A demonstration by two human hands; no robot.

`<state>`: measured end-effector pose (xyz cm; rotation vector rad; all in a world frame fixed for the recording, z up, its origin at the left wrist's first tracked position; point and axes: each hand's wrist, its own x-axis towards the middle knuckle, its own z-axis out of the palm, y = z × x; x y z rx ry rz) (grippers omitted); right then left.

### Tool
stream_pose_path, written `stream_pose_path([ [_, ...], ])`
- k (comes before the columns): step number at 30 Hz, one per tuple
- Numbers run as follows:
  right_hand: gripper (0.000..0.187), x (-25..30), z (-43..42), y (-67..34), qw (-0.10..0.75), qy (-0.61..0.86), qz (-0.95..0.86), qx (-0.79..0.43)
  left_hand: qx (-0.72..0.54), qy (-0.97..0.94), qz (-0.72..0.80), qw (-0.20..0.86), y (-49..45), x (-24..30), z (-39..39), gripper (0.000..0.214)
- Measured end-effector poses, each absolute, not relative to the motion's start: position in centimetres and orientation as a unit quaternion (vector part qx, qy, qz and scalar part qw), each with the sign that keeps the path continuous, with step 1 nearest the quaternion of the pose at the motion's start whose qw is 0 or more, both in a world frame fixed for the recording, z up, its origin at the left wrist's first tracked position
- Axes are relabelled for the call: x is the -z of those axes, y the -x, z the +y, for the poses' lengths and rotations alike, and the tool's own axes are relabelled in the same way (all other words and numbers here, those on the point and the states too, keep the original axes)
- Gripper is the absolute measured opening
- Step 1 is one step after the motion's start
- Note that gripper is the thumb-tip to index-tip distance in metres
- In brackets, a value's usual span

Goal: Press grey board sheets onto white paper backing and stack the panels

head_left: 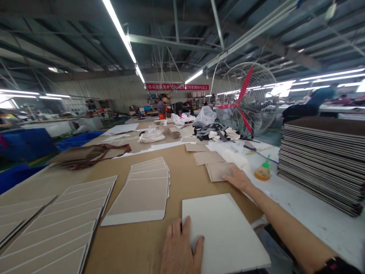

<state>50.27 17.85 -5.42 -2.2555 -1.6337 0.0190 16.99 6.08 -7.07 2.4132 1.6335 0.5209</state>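
A white rectangular board (221, 232) lies in front of me on the brown-covered table. My left hand (182, 249) rests at its left edge, thumb and fingers spread, the thumb on the board. Farther forward, my right hand (239, 178) has its fingers closed at the right end of a small beige rectangular panel (218, 171); the grip's underside is hidden. Behind that panel lie two similar beige pieces (208, 157). To the left, larger beige panels with pale edges (148, 190) are fanned out in an overlapping row.
More overlapping panels (65, 217) cover the left side. A tall stack of dark-edged boards (322, 160) stands at right, near a small amber bottle with a green nozzle (262, 173). Fabric scraps (213, 131), brown pieces (85, 154) and a large fan (245, 99) are farther back.
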Motion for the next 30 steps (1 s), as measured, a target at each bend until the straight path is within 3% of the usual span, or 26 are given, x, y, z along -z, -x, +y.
stream_pose_path([
  [5,0.051,7.3,19.2,-48.5,0.102,0.788,-0.607,-0.005,-0.167,-0.807,0.56,0.083,-17.1,6.8,5.8,0.053],
  [10,0.036,7.3,20.4,-46.7,0.065,0.769,-0.636,0.012,-0.164,-0.805,0.564,0.084,-17.4,6.1,5.5,0.052],
  [14,0.026,5.7,19.7,-47.0,0.103,0.737,-0.666,0.038,-0.169,-0.804,0.562,0.094,-17.4,6.1,5.2,0.05],
  [20,0.022,-1.4,12.6,-49.8,0.289,0.725,-0.61,0.139,-0.318,-0.767,0.55,0.092,-17.0,7.7,5.4,0.059],
  [24,0.047,-2.7,4.0,-48.0,0.442,0.716,-0.518,0.153,-0.428,-0.719,0.527,0.15,-17.5,6.5,4.7,0.051],
  [26,0.051,-1.3,-0.3,-45.1,0.507,0.696,-0.502,0.087,-0.463,-0.673,0.51,0.271,-18.0,5.1,3.6,0.051],
  [28,0.046,0.9,-3.7,-41.5,0.657,0.621,-0.407,-0.136,-0.472,-0.63,0.469,0.401,-18.5,3.7,2.2,0.049],
  [30,0.045,2.9,-6.1,-38.2,0.708,0.582,-0.318,-0.242,-0.487,-0.586,0.437,0.478,-18.6,2.8,0.9,0.047],
])
